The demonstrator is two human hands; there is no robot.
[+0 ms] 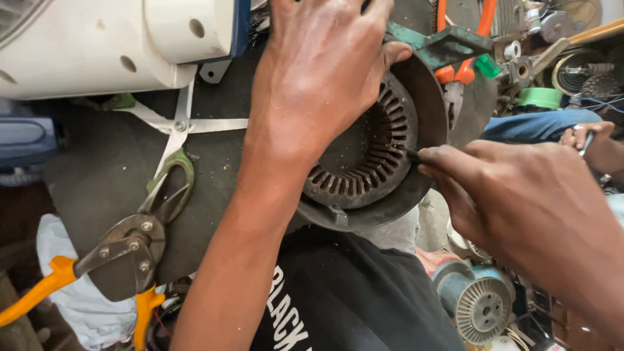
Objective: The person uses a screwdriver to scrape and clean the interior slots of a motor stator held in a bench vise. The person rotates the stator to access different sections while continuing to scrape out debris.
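Observation:
A round dark motor stator [364, 170] with slotted inner teeth rests on a dark mat, tilted toward me. My left hand [318, 71] presses flat over its upper left rim, fingers reaching past the top. My right hand [500, 188] is pinched on a thin dark tool [411, 155] whose tip pokes into a slot on the stator's right inner side.
Orange-handled tin snips [123, 250] lie on the dark mat [110, 162] at the left. A white plastic housing [97, 42] sits at the top left. A wire spool [478, 305] is at the lower right. Another person's hand [588, 140] and cluttered parts occupy the right edge.

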